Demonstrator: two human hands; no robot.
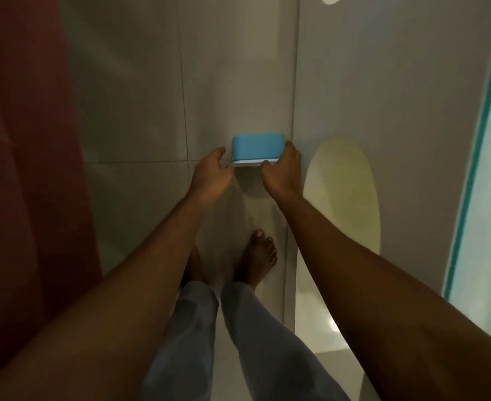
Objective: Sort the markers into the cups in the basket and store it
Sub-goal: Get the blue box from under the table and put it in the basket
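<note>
Head view showed me the blue basket (257,150) straight ahead between both hands, its long axis lying across, above the tiled floor (140,125). The right hand (281,169) gripped its right end. The left hand (212,172) curled at the left end, but I could not tell whether it held. A pale panel (383,82) stood close on the right.
</note>
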